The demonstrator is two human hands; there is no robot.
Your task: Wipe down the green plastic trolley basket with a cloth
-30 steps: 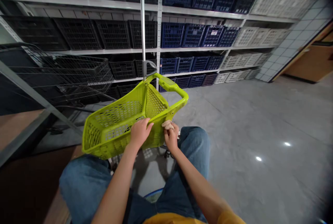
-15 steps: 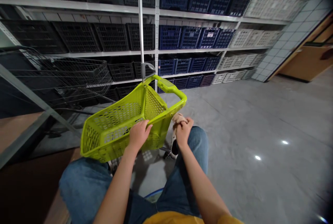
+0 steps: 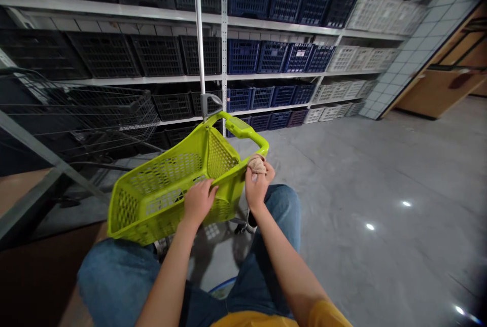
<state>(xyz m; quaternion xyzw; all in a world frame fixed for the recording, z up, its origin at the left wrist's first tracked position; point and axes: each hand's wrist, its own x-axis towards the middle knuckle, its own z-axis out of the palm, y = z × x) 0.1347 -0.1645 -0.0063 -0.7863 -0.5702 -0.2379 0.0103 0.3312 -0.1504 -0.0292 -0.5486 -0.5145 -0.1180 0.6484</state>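
A lime-green plastic shopping cart [image 3: 152, 177] stands in front of my knees, its handle [image 3: 249, 133] toward the right. My left hand [image 3: 198, 199] grips the cart's near rim about midway along, fingers over the edge and thumb outside. In my right hand [image 3: 257, 185] is a crumpled beige cloth [image 3: 256, 164], bunched in the fingers against the near corner of the cart, just below the handle. A grey bracket with a metal pole [image 3: 201, 38] rises from the cart's far handle corner to a pale panel. The cart's wheels are mostly hidden under it.
Shelves [image 3: 114, 82] of black, blue [image 3: 243, 57] and white crates [image 3: 342, 58] line the wall behind. A wire shopping cart [image 3: 110, 109] stands at left beside a grey metal frame [image 3: 49, 157]. Grey floor [image 3: 342, 180] spreads right toward a wooden counter [image 3: 433, 91].
My right hand has raised the cloth from beside the cart's lower corner up to the rim near the handle. My left hand stays on the rim. The view has shifted slightly.
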